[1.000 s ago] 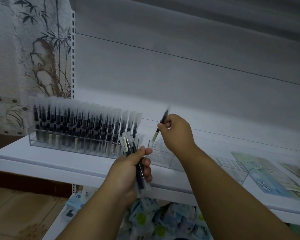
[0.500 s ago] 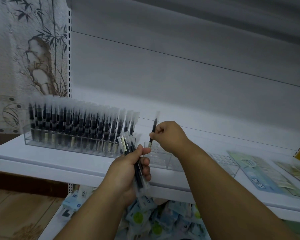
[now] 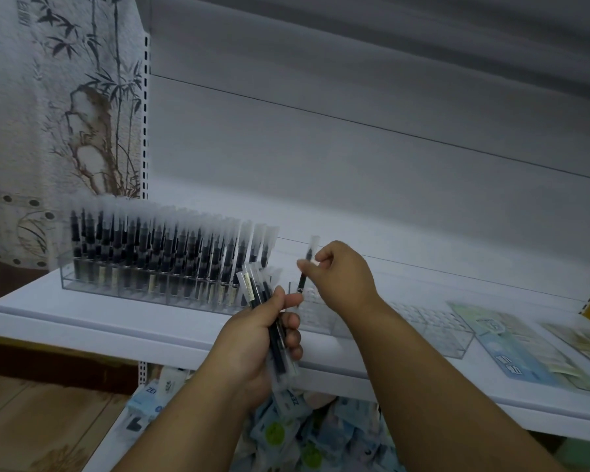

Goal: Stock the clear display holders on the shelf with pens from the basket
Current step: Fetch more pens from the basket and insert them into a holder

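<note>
Along the white shelf board (image 3: 82, 321), a long clear acrylic display holder (image 3: 143, 287) stands packed with upright black pens in frosted sleeves (image 3: 157, 247), filling the left stretch almost to the middle. Just right of it a second, mostly vacant clear gridded holder (image 3: 433, 328) runs toward flat pale green and blue printed packets (image 3: 511, 349) lying on the shelf. Below the shelf edge, a heap of blue and green packaged goods (image 3: 286, 437) crowds the lower level; whether a basket holds them cannot be told. Wallpaper with ink bamboo (image 3: 65, 97) borders the perforated shelf upright (image 3: 145, 114) on the left.

Open room lies above the vacant holder and along the grey back panel (image 3: 355, 165); the filled rows stand close to the left of the hands.

Left hand (image 3: 256, 338) wraps a bundle of sleeved black pens (image 3: 273, 328), fingers curled round them, tips slanting up-left. Right hand (image 3: 341, 277) pinches a single black pen in its clear sleeve (image 3: 305, 267) between thumb and fingers, nearly upright, its lower end just over the near-left cells of the vacant holder.
</note>
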Demonstrator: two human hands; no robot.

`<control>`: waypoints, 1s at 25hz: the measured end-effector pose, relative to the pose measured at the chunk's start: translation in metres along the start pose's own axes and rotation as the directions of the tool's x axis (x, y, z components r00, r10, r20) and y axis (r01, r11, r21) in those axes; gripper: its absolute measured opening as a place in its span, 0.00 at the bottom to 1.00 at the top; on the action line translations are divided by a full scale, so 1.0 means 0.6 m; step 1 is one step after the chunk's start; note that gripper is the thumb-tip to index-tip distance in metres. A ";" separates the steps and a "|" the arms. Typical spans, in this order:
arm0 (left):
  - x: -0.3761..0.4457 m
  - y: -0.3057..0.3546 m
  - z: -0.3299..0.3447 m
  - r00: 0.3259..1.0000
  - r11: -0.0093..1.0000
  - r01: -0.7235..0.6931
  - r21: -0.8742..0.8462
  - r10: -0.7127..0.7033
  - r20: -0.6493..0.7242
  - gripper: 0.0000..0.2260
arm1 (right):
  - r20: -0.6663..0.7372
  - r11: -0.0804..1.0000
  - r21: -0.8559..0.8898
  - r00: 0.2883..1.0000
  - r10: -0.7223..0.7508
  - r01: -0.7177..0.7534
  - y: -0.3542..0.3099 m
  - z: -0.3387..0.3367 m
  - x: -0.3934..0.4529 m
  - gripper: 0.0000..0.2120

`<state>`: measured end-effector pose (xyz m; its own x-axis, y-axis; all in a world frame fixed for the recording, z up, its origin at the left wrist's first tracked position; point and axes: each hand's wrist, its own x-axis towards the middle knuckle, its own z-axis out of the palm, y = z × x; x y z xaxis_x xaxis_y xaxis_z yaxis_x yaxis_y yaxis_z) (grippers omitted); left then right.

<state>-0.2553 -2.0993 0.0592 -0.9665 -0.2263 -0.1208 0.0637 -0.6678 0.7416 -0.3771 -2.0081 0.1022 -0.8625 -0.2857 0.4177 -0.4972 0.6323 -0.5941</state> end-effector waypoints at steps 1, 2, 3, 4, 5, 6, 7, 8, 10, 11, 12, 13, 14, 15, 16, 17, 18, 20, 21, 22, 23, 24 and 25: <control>-0.002 0.002 0.002 1.000 1.000 0.010 0.000 -0.010 0.016 0.16 | 0.010 0.998 0.062 1.000 -0.004 0.003 -0.009 -0.007 -0.009 0.12; -0.003 0.004 0.004 0.999 1.000 0.026 0.003 -0.026 0.039 0.16 | 0.090 0.989 0.149 0.996 -0.012 -0.002 -0.019 -0.016 -0.016 0.11; -0.003 0.006 0.004 0.997 0.999 0.047 0.012 -0.048 0.067 0.16 | 0.221 0.967 0.253 0.975 -0.017 -0.040 -0.030 -0.023 -0.023 0.11; -0.002 0.008 0.005 0.993 0.997 0.070 0.027 -0.072 0.095 0.16 | 0.354 0.930 0.352 0.935 -0.022 -0.111 -0.039 -0.029 -0.028 0.10; -0.002 0.009 0.007 0.988 0.995 0.091 0.043 -0.096 0.121 0.15 | 0.445 0.888 0.423 0.895 -0.028 -0.182 -0.044 -0.033 -0.032 0.08; -0.002 0.010 0.008 0.983 0.993 0.108 0.055 -0.115 0.141 0.15 | 0.476 0.854 0.470 0.879 -0.032 -0.223 -0.046 -0.036 -0.032 0.05; -0.002 0.011 0.011 0.980 0.991 0.119 0.061 -0.127 0.154 0.15 | 0.460 0.835 0.499 0.887 -0.030 -0.231 -0.044 -0.037 -0.031 0.04; -0.001 0.012 0.012 0.980 0.991 0.122 0.058 -0.130 0.152 0.15 | 0.418 0.823 0.523 0.908 -0.019 -0.223 -0.042 -0.039 -0.029 0.05; 0.002 0.015 0.013 0.988 0.993 0.115 0.032 -0.117 0.096 0.13 | 0.267 0.797 0.576 0.963 0.030 -0.184 -0.037 -0.046 -0.024 0.07; 0.004 0.016 0.012 0.993 0.994 0.107 0.022 -0.108 0.050 0.12 | 0.168 0.771 0.617 0.984 0.067 -0.158 -0.034 -0.051 -0.019 0.07; 0.006 0.017 0.011 0.995 0.995 0.100 0.012 -0.100 0.005 0.10 | 0.066 0.739 0.662 0.992 0.106 -0.123 -0.030 -0.057 -0.011 0.07; 0.008 0.018 0.009 0.995 0.995 0.098 0.001 -0.098 -0.027 0.09 | -0.041 0.709 0.702 0.989 0.142 -0.073 -0.026 -0.063 -0.002 0.06; 0.009 0.018 0.008 0.994 0.995 0.099 -0.007 -0.100 -0.046 0.08 | -0.162 0.699 0.715 0.972 0.170 -0.003 -0.021 -0.068 0.007 0.05; 0.009 0.017 0.008 0.993 0.995 0.101 -0.005 -0.101 -0.058 0.08 | -0.285 0.726 0.684 0.942 0.176 0.071 -0.016 -0.072 0.015 0.04; 0.011 0.016 0.008 0.993 0.995 0.099 0.006 -0.098 -0.072 0.09 | -0.388 0.781 0.611 0.909 0.154 0.129 -0.010 -0.073 0.020 0.03; 0.012 0.014 0.008 0.992 0.995 0.094 0.017 -0.092 -0.088 0.09 | -0.453 0.836 0.524 0.885 0.109 0.165 -0.008 -0.072 0.021 0.02; 0.014 0.013 0.008 0.991 0.996 0.089 0.022 -0.086 -0.100 0.09 | -0.484 0.875 0.445 0.873 0.056 0.190 -0.006 -0.069 0.019 0.02; 0.017 0.012 0.009 0.991 0.997 0.080 0.020 -0.077 -0.107 0.09 | -0.481 0.901 0.375 0.877 -0.013 0.219 -0.004 -0.057 0.012 0.02; 0.019 0.012 0.008 0.991 0.997 0.078 0.017 -0.076 -0.109 0.09 | -0.473 0.902 0.369 0.881 -0.025 0.224 -0.004 -0.051 0.010 0.01; 0.019 0.011 0.008 0.991 0.997 0.078 0.015 -0.075 -0.111 0.09 | -0.467 0.906 0.360 0.884 -0.033 0.224 -0.003 -0.045 0.010 0.01; 0.020 0.011 0.008 0.991 0.997 0.079 0.014 -0.076 -0.114 0.09 | -0.462 0.910 0.350 0.886 -0.039 0.222 -0.003 -0.040 0.010 0.01; 0.020 0.010 0.009 0.990 0.997 0.081 0.012 -0.079 -0.117 0.09 | -0.453 0.914 0.341 0.890 -0.045 0.220 -0.001 -0.038 0.010 0.01; 0.020 0.009 0.010 0.990 0.996 0.084 0.009 -0.082 -0.118 0.09 | -0.437 0.919 0.329 0.898 -0.057 0.218 0.001 -0.035 0.011 0.01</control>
<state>-0.2680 -2.1016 0.0657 -0.9323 -0.2532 -0.2584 -0.0195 -0.6780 0.7348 -0.3813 -1.9947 0.1188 -0.7048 0.0225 0.7091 -0.6761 0.2814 -0.6809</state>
